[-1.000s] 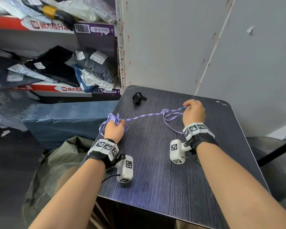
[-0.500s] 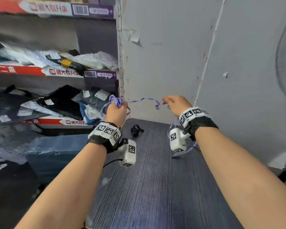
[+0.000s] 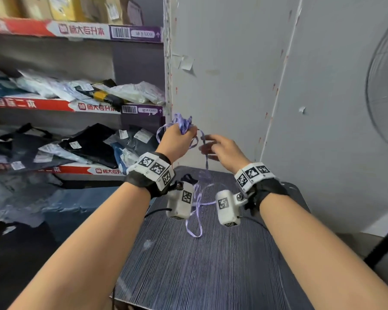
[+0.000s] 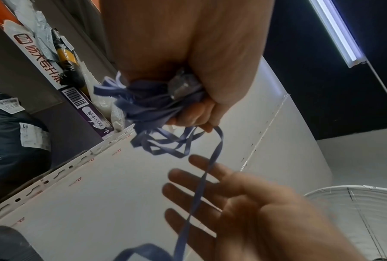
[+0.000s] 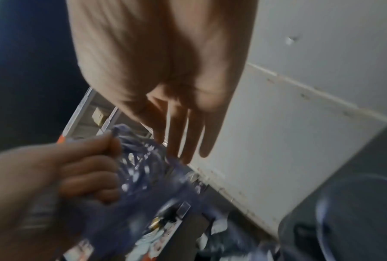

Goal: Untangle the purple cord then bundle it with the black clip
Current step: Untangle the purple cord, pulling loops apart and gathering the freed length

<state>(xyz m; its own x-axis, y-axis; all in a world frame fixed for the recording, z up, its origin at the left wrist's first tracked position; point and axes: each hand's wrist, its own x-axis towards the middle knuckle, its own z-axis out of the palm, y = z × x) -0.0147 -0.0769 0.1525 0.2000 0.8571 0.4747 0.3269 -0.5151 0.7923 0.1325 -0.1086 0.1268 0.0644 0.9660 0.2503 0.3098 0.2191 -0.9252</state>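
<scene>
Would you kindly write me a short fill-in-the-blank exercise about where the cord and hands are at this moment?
1. The bunched purple cord is gripped by the ____ hand.
2. The right hand has its fingers ____.
3. The cord's loose end hangs down to the striped ____.
4. Both hands are raised ____ the tabletop.

Missing words: left; open; table; above
</scene>
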